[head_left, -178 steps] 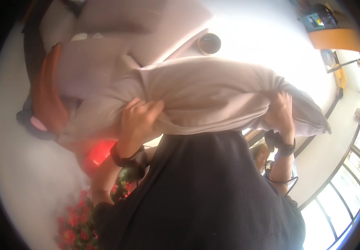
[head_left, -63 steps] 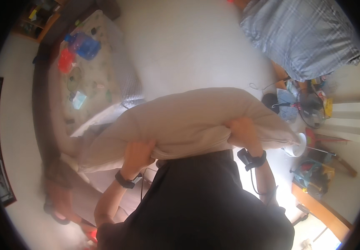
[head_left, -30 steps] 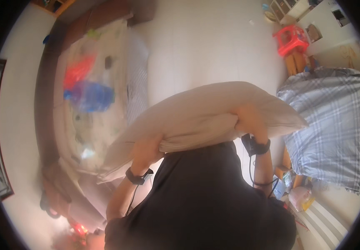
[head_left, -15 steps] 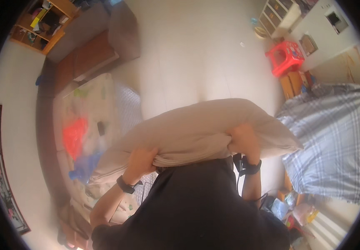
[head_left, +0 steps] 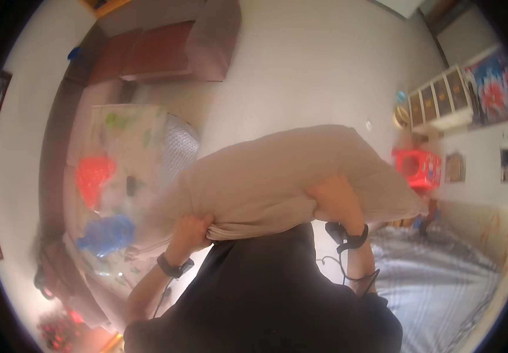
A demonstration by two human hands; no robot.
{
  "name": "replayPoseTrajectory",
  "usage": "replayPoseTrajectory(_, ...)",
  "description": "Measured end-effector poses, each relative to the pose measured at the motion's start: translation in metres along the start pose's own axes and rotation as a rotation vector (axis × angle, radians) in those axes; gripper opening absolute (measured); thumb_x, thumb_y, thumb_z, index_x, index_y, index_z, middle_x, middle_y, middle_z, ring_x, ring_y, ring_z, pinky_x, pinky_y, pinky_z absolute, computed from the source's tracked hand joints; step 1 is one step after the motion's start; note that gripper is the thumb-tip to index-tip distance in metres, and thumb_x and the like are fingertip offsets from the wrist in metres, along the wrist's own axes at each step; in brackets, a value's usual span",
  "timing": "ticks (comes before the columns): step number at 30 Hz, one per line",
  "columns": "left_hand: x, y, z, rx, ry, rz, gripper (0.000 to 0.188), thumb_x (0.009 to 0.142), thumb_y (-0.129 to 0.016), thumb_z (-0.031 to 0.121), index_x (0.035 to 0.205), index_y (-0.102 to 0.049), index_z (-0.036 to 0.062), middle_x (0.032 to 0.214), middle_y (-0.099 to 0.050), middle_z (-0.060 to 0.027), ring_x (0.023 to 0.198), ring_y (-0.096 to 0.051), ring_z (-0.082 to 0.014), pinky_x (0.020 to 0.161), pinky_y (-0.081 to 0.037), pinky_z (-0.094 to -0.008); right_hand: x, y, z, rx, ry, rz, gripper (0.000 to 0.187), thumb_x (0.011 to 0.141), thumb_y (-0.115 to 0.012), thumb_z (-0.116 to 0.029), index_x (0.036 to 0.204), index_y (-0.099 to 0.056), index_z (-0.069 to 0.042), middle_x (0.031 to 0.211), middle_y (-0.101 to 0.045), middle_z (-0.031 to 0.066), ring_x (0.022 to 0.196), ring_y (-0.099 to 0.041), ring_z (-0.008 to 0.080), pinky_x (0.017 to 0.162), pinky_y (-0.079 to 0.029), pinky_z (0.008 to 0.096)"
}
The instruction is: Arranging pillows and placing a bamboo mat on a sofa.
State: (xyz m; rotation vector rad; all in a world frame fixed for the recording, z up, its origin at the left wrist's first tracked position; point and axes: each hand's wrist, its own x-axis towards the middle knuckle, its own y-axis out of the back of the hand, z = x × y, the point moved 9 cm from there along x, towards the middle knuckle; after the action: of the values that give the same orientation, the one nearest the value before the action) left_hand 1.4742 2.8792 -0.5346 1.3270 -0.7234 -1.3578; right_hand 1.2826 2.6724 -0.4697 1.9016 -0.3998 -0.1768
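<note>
A long beige pillow (head_left: 277, 170) is held across the front of my body, its surface bulging and its near edge gathered into folds. My left hand (head_left: 191, 233) is closed on the folded fabric at the near left side. Farther right, my right hand (head_left: 337, 203) grips the pillow, with its fingertips partly hidden in the cloth. Both wrists wear black bands, with a dark cable hanging by the right one.
A table on the left carries a red plastic bag (head_left: 95, 176) and a blue see-through plastic container (head_left: 107, 234). Behind it stands a brown sofa (head_left: 160, 50). On the right are a red stool (head_left: 417, 167), a drawer cabinet (head_left: 442, 103) and a plaid cloth (head_left: 436, 282).
The view has turned to the right, so the stool and plaid cloth sit lower in it. Both hands still grip the pillow, which stays in front of me.
</note>
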Motion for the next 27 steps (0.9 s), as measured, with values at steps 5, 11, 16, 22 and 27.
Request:
replayPoseTrajectory(5,0.074,0.048,-0.028,-0.091,0.044,0.052,0.032,0.068,-0.074,0.026,0.094,-0.060,0.0141,0.071,-0.063,-0.0124,0.072,-0.063,-0.0346,0.064,-0.048,-0.0467,0.083,0.014,0.048,0.094,-0.065,-0.163,0.013,0.058,-0.066,-0.014,0.069,-0.063,-0.007,0.066,-0.059,0.0176,0.068,-0.058,0.0397,0.062,-0.045,0.0467)
replayPoseTrajectory(11,0.204,0.104,-0.039,-0.170,0.054,0.046,0.030,0.068,-0.070,0.019,0.096,-0.062,0.0133,0.080,-0.065,-0.0126,0.076,-0.063,-0.0344,0.065,-0.048,-0.0468,0.171,0.055,0.135,-0.037,0.005,-0.189,0.030,0.041,-0.072,-0.013,0.068,-0.064,-0.004,0.066,-0.059,0.0183,0.066,-0.057,0.0411,0.058,-0.045,0.0436)
replayPoseTrajectory(16,0.298,0.166,-0.042,-0.131,0.020,0.112,0.026,0.067,-0.066,0.013,0.092,-0.062,0.0106,0.076,-0.064,-0.0124,0.076,-0.063,-0.0348,0.063,-0.048,-0.0455,0.213,0.116,0.203,0.012,-0.135,-0.218,0.032,0.044,-0.075,-0.016,0.070,-0.062,-0.003,0.067,-0.058,0.0204,0.067,-0.057,0.0421,0.059,-0.045,0.0446)
replayPoseTrajectory(22,0.399,0.201,-0.055,-0.141,-0.021,0.034,0.023,0.066,-0.067,0.013,0.088,-0.062,0.0097,0.075,-0.063,-0.0126,0.074,-0.062,-0.0359,0.061,-0.048,-0.0451,0.302,0.145,0.280,0.030,-0.111,-0.219,0.035,0.048,-0.078,-0.020,0.072,-0.061,-0.001,0.069,-0.058,0.0229,0.070,-0.058,0.0434,0.061,-0.045,0.0459)
replayPoseTrajectory(27,0.467,0.232,-0.100,-0.191,0.035,0.197,0.027,0.067,-0.072,0.031,0.086,-0.061,0.0151,0.062,-0.058,-0.0115,0.063,-0.060,-0.0359,0.055,-0.044,-0.0462,0.387,0.155,0.316,0.057,-0.178,-0.196,0.028,0.040,-0.073,-0.012,0.065,-0.062,-0.003,0.063,-0.057,0.0196,0.063,-0.054,0.0428,0.055,-0.044,0.0429)
